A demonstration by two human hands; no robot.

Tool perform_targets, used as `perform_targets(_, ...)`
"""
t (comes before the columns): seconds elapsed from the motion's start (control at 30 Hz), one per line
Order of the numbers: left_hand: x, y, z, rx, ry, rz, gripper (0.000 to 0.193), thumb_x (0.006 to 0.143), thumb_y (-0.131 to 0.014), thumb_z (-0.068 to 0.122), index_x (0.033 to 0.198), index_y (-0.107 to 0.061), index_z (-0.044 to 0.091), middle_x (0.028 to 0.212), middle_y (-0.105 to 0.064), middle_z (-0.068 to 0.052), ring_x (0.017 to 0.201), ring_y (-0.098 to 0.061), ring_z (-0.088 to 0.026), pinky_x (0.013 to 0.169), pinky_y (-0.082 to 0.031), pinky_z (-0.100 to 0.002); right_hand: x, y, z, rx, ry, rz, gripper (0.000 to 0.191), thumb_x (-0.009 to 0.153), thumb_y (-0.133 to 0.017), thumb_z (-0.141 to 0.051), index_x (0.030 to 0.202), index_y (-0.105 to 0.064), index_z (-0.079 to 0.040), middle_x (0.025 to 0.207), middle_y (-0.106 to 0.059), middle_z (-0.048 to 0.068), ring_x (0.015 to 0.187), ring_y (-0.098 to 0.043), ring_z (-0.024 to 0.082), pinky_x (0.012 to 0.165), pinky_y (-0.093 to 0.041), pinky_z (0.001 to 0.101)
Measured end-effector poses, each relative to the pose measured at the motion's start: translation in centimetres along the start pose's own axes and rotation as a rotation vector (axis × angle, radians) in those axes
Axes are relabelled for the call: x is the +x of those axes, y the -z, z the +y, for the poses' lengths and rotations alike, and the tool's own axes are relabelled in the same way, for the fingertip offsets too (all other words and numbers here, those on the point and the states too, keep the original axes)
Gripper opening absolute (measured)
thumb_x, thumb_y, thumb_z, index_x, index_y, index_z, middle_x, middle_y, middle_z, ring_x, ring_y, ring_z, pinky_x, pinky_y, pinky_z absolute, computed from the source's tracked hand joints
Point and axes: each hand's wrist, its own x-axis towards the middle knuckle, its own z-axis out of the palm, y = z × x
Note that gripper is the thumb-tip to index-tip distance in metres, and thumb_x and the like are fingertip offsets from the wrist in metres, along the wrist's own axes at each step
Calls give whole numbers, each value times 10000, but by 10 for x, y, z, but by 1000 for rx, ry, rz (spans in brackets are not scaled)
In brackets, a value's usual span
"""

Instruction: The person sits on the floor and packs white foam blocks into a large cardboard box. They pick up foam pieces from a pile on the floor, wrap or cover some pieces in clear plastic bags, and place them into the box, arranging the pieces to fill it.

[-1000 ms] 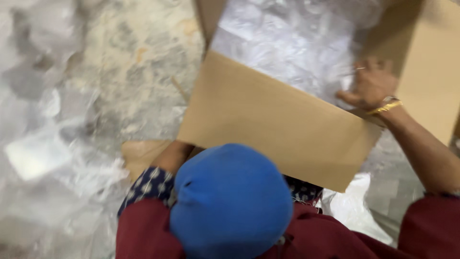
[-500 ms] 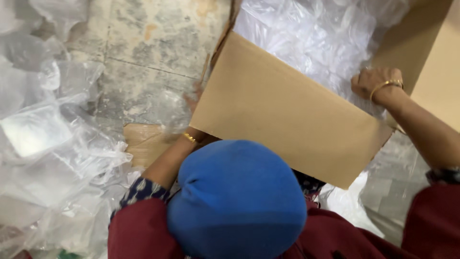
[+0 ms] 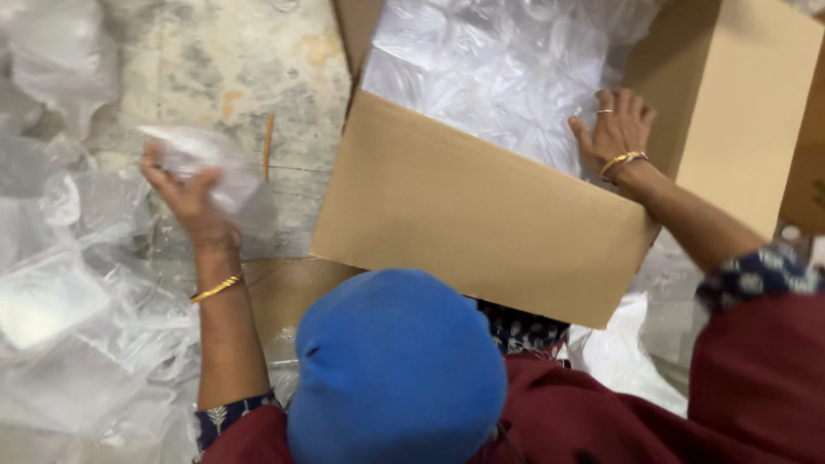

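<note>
Left hand (image 3: 185, 193) fingers grip clear crumpled plastic packet (image 3: 210, 167) over stone floor (image 3: 232, 60). Right hand (image 3: 619, 129) fingers spread flat on packets inside open brown cardboard box (image 3: 481, 215), near its right wall. Box looks mostly filled; loose clear packets (image 3: 69, 318) left at floor's left edge.

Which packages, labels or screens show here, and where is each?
Cardboard box: centre to upper right, open, plain brown, holding clear bags.
Clear bag: in the left hand, crumpled, whitish.
Bag pile: on the floor at left, clear and crinkled.
Right hand: inside the box, on the bags.
No labels or screens in view.
</note>
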Motion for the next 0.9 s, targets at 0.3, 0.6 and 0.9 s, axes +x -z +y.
perform_targets(0.3,-51,-191,95,84,-302,-838,965,898,-790,285,1619,-168,128,1615,-274,-98,1423,-439,-261,1197,-426,-433,19,156,-187,756,934,594,815,867,-819,-396,1521,-352,-255,1566,-291,182,1423,-343,420,1175,-348,586)
perform_targets(0.6,-59,-187,90,159,-299,-699,956,979,-845,201,1627,-143,159,1601,-259,-58,1297,-506,-197,1041,-485,-333,46,147,-75,153,468,323,723,775,-904,-447,1380,-600,-195,1414,-408,255,1330,-420,454,1055,-390,606)
perform_targets(0.9,-72,-164,90,81,-134,-435,742,1028,-788,80,1558,-268,109,1397,-416,-79,1104,-543,-156,957,-507,-300,40,21,52,-218,104,-508,1145,576,-843,-483,1581,-353,-235,1423,-427,267,1377,-376,468,1103,-293,650)
